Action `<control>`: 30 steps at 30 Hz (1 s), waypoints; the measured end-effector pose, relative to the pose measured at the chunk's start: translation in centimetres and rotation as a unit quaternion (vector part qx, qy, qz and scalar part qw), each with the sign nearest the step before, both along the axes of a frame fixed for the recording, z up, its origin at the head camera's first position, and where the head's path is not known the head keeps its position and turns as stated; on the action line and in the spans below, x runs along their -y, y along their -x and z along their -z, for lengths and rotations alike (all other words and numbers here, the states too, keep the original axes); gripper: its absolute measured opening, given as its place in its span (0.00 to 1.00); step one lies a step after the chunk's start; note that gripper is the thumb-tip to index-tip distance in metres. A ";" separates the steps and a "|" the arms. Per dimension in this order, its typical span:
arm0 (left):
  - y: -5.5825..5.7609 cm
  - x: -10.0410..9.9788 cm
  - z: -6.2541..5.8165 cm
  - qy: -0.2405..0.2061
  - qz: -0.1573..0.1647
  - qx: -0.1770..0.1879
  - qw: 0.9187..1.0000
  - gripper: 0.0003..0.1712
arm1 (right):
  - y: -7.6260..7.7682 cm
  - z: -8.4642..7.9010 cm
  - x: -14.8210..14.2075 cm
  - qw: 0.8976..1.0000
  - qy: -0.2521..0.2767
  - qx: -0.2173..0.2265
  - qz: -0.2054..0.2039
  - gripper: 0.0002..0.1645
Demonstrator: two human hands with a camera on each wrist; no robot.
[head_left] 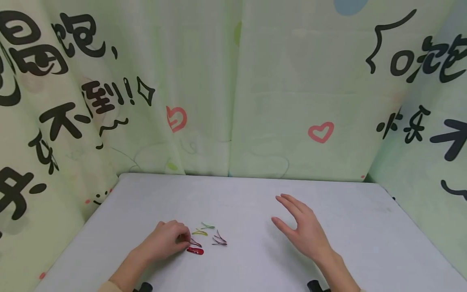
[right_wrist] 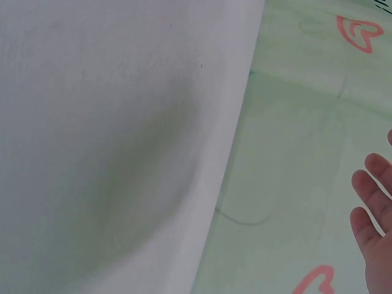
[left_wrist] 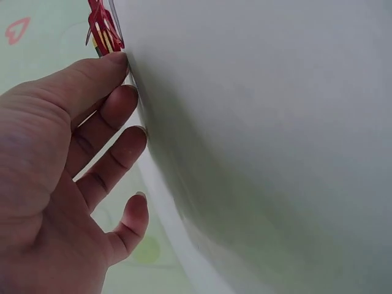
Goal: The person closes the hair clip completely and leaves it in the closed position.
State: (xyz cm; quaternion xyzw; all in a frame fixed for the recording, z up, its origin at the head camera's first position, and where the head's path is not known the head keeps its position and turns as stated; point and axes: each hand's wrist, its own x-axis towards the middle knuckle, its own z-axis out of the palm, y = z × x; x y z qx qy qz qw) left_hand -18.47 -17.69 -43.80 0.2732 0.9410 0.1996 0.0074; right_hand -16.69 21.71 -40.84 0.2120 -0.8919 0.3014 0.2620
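My left hand (head_left: pixel 168 241) is low over the table on the left, its thumb and forefinger pinched together at the near end of a red hair clip (head_left: pixel 195 251). A thin dark red clip (head_left: pixel 196 243) lies right beside those fingertips. In the left wrist view the thumb covers part of the red clips (left_wrist: pixel 105 27), and the other fingers are loosely bent. Beyond them are a yellow hair clip (head_left: pixel 200 232), a green one (head_left: pixel 208 226) and purplish clips (head_left: pixel 219 239). My right hand (head_left: pixel 304 229) hovers over the table's right side, fingers extended, thumb apart, holding nothing.
The white tabletop (head_left: pixel 251 211) reaches back to a pale green curtain (head_left: pixel 204 81) with black writing and pink hearts. The same cloth hangs along the left and right sides.
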 end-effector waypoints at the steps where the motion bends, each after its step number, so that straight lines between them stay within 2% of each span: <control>1: 0.0 0.0 0.0 0.000 0.000 0.001 1.000 0.11 | 0.0 0.0 0.0 1.000 0.001 0.000 0.000 0.33; 8: 0.0 -0.1 -0.2 -0.002 -0.030 -0.007 1.000 0.11 | 0.1 -0.1 0.1 1.000 0.001 -0.005 -0.001 0.32; 12: 0.0 -0.3 -0.4 -0.026 -0.040 -0.011 0.999 0.10 | 0.1 -0.1 0.1 1.000 -0.002 -0.004 0.001 0.32; 18: 0.2 -0.6 -1.0 -0.085 -0.020 -0.013 0.996 0.10 | 0.0 -0.2 0.0 1.000 -0.001 -0.004 0.002 0.32; 23: 0.3 -0.9 -1.5 -0.137 0.000 -0.004 0.991 0.10 | 0.0 -0.3 0.1 1.000 -0.001 0.006 0.002 0.32; 30: 0.3 -2.2 -2.1 -0.190 -0.004 0.013 0.982 0.08 | 0.1 -0.6 0.6 1.000 0.004 0.013 -0.004 0.32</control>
